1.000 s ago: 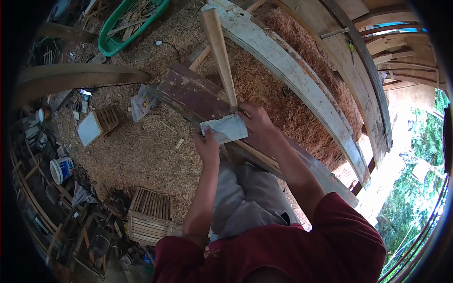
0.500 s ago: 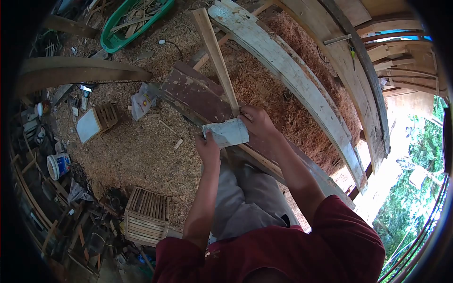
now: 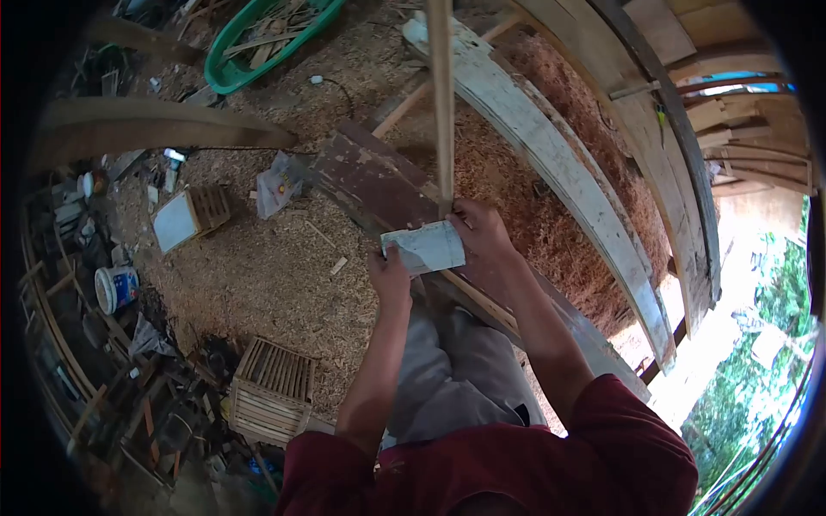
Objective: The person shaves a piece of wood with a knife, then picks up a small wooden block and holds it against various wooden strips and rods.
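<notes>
A creased whitish sheet of paper [image 3: 426,248] is stretched between my two hands, over a brown board with flaking paint [image 3: 370,176]. My left hand [image 3: 391,277] pinches its left end, thumb on top. At the opposite end my right hand [image 3: 482,229] is closed on the sheet's edge. A long wooden strip [image 3: 442,103] rises away from me, its near end right at my right fingers. Below the sheet, a narrow pale length of wood [image 3: 482,299] lies along the board, partly hidden by the paper and my right forearm.
Curved, worn white planks [image 3: 533,129] and larger curved timbers [image 3: 688,172] stand to the right. Slatted wooden crates [image 3: 274,387] sit on the shaving-covered floor at left. A green tub [image 3: 225,76] holds wood scraps. Nearby are a plastic bag [image 3: 278,185] and a white bucket [image 3: 116,289].
The view has shifted, so most things sit slightly further right. The long wooden strip has swung from leaning left to nearly upright in view. Both hands keep hold of the sheet.
</notes>
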`<move>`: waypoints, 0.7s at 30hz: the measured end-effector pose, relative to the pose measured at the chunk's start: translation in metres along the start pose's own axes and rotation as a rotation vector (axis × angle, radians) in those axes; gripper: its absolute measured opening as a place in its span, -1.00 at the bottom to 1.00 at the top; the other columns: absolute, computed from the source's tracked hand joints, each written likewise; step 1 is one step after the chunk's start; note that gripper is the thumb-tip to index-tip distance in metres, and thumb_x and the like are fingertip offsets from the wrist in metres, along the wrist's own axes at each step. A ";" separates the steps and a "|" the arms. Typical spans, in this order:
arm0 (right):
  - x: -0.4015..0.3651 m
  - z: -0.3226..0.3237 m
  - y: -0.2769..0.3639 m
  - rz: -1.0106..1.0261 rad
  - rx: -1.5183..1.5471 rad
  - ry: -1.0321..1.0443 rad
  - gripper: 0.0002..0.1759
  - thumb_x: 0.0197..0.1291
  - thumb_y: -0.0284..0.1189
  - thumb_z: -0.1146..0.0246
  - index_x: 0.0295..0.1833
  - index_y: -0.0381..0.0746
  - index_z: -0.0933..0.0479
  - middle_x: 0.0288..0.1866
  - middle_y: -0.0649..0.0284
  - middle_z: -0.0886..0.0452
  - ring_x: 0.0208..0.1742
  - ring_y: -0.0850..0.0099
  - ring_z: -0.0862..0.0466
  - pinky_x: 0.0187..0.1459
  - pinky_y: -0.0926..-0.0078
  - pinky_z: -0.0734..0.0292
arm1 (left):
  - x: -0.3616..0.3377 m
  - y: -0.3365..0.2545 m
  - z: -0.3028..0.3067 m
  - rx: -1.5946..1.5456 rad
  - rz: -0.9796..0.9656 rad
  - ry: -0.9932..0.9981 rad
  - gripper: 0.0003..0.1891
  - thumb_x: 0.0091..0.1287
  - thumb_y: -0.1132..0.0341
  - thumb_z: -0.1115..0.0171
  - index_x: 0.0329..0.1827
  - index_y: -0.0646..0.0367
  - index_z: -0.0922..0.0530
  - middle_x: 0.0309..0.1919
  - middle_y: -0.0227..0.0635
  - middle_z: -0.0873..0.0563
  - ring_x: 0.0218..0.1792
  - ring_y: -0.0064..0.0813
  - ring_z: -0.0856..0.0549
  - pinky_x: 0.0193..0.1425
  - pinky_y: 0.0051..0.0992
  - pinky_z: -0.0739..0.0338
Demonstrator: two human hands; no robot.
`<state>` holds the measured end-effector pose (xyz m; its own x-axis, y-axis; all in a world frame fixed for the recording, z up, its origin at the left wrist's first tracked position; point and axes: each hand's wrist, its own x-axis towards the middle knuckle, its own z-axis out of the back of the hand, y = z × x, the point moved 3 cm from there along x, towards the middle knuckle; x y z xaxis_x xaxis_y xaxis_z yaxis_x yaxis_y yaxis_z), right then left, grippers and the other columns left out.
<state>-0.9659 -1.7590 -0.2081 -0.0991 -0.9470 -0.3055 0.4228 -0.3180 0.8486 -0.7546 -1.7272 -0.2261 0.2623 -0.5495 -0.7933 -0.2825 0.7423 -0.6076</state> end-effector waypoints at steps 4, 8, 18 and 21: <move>0.010 -0.006 0.006 0.002 -0.060 -0.029 -0.76 0.26 -0.44 -0.39 -0.01 -0.31 -0.64 -0.18 0.00 -0.75 -0.09 0.16 -0.80 -0.04 0.27 -0.67 | 0.009 -0.002 0.004 0.001 -0.059 -0.015 -0.77 0.61 0.28 -0.10 0.03 0.33 -0.47 -0.12 -0.18 -0.68 -0.14 -0.47 -0.66 -0.08 -0.38 -0.57; 0.022 -0.018 0.005 -0.026 -0.016 -0.027 -0.76 0.27 -0.42 -0.40 -0.03 -0.31 -0.64 -0.19 0.02 -0.76 -0.08 0.17 -0.80 -0.03 0.28 -0.66 | 0.012 -0.014 0.008 0.038 -0.099 -0.036 -0.79 0.61 0.29 -0.10 -0.02 0.31 -0.46 -0.16 -0.23 -0.66 -0.18 -0.49 -0.64 -0.07 -0.38 -0.56; 0.030 -0.036 0.023 -0.024 -0.025 -0.022 -0.76 0.27 -0.40 -0.41 -0.07 -0.34 -0.62 -0.23 0.07 -0.76 -0.13 0.26 -0.80 -0.03 0.34 -0.65 | 0.029 0.006 0.031 -0.005 -0.130 -0.094 -0.75 0.58 0.21 -0.16 -0.09 0.23 -0.38 -0.23 -0.29 -0.55 -0.24 -0.45 -0.61 -0.23 -0.28 -0.67; 0.027 -0.046 0.020 -0.038 -0.009 -0.029 -0.76 0.28 -0.40 -0.40 -0.06 -0.33 -0.62 -0.25 0.08 -0.76 -0.16 0.31 -0.80 -0.09 0.36 -0.65 | 0.032 0.015 0.036 -0.044 -0.167 -0.157 -0.77 0.58 0.26 -0.16 -0.07 0.28 -0.43 -0.29 -0.33 -0.54 -0.29 -0.54 -0.51 -0.20 -0.38 -0.48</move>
<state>-0.9191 -1.7891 -0.2192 -0.1412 -0.9354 -0.3242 0.4261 -0.3531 0.8329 -0.7177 -1.7198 -0.2592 0.4479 -0.5945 -0.6677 -0.2619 0.6268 -0.7338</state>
